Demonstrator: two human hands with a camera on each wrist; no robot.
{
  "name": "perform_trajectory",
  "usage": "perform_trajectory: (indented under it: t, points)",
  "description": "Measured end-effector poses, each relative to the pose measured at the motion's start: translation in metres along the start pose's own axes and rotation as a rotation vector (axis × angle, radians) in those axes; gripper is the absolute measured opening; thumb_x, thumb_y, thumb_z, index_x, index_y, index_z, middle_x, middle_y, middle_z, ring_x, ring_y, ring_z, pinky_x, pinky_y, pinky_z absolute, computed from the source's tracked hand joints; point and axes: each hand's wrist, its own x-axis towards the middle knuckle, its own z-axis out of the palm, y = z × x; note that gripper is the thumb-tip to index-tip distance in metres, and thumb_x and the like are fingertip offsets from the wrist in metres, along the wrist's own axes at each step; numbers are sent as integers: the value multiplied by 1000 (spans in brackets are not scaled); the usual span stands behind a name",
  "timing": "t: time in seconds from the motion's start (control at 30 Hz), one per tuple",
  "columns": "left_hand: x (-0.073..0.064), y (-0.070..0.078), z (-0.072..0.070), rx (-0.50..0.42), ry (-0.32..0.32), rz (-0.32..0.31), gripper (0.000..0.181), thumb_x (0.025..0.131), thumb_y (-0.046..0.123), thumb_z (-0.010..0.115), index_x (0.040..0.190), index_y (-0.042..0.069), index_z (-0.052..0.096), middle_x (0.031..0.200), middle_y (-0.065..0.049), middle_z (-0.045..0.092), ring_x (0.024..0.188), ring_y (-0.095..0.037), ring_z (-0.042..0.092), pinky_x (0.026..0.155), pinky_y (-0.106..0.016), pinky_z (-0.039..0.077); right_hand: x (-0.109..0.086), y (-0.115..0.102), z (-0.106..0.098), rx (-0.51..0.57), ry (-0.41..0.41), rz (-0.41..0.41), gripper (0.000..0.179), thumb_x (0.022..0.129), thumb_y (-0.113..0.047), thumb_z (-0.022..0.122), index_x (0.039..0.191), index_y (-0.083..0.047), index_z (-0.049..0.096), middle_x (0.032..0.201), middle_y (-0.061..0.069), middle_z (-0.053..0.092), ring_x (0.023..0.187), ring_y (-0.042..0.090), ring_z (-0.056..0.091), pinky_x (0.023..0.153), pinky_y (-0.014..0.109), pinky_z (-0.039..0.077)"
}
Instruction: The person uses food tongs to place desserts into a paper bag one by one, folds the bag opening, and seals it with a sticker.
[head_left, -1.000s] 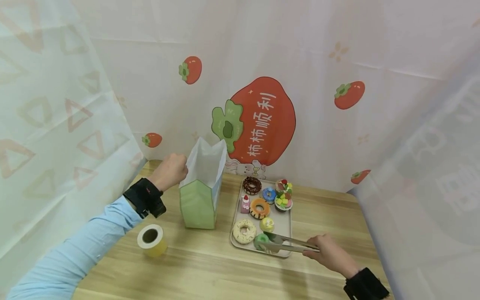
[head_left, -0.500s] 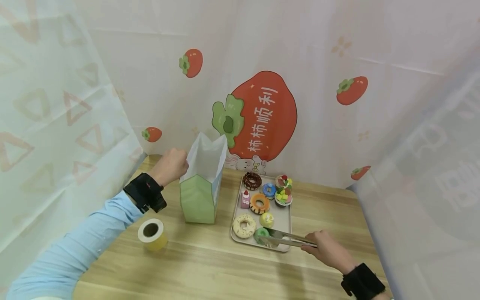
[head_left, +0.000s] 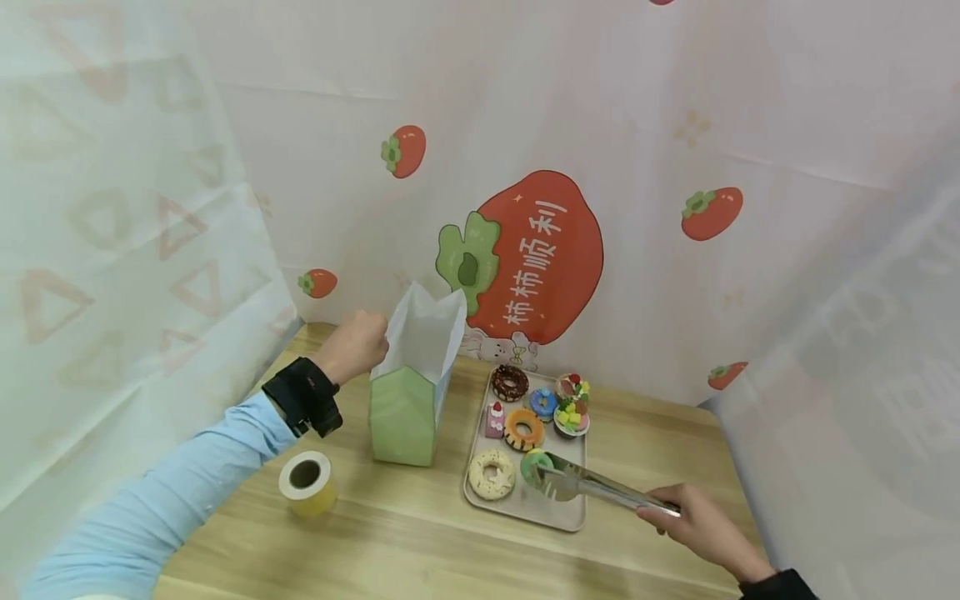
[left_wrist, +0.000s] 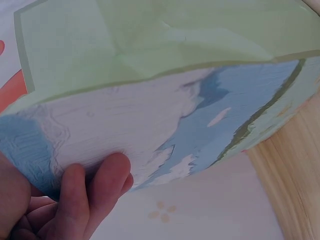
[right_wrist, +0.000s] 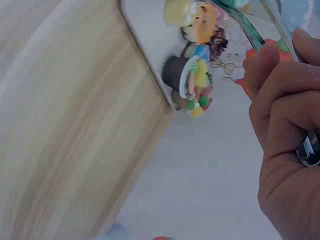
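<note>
My left hand [head_left: 370, 345] pinches the top left edge of an upright green and blue paper bag [head_left: 411, 400], whose mouth stands open. In the left wrist view my fingers [left_wrist: 95, 192] press on the bag's wall [left_wrist: 175, 110]. My right hand [head_left: 663, 515] grips metal tongs [head_left: 607, 492]. The tips of the tongs clamp a green donut [head_left: 534, 463] just above the beige tray [head_left: 558, 517]. In the right wrist view the hand [right_wrist: 282, 150] holds the tongs [right_wrist: 245, 27] above the tray's corner [right_wrist: 142, 30].
The tray also holds a chocolate donut [head_left: 510, 382], a blue one [head_left: 540, 402], an orange one [head_left: 523, 428], a white sprinkled one [head_left: 491, 473], a pink cake [head_left: 494, 419] and cupcakes [head_left: 572, 410]. A tape roll [head_left: 305, 482] sits left of the bag. Curtains close in three sides.
The tongs have closed on the green donut and lifted it off the tray's near end. My right hand has drawn back to the right. My left hand has stayed on the bag.
</note>
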Motion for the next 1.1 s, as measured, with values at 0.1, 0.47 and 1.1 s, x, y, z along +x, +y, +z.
perform_trajectory:
  t: [0.1,0.47,1.1]
  points:
    - [0,1,1,-7,-5,-5,25,86,-7,50,63,4,50,60,1,31,52,-14,33,48,-25,29,-2,-5,-8,84,5,13,17,99,-20,59,86,-12,67,66,-9,51,51,-6,36,44,20,35]
    - [0,1,-3,-8,9,14,24,86,-8,51,64,4,51,59,1,34,51,-14,36,48,-25,30,36,-62,-39,273,46,82,27,101,-24,57,92,1,62,62,-2,33,51,12,25,45,34,24]
    - [-2,11,-1,-31,2,23,28,87,-9,50,64,7,47,59,1,30,51,-13,31,49,-25,28,190,-191,-56,-253,25,-242,16,95,-22,68,85,-10,71,60,-3,47,51,11,42,55,24,35]
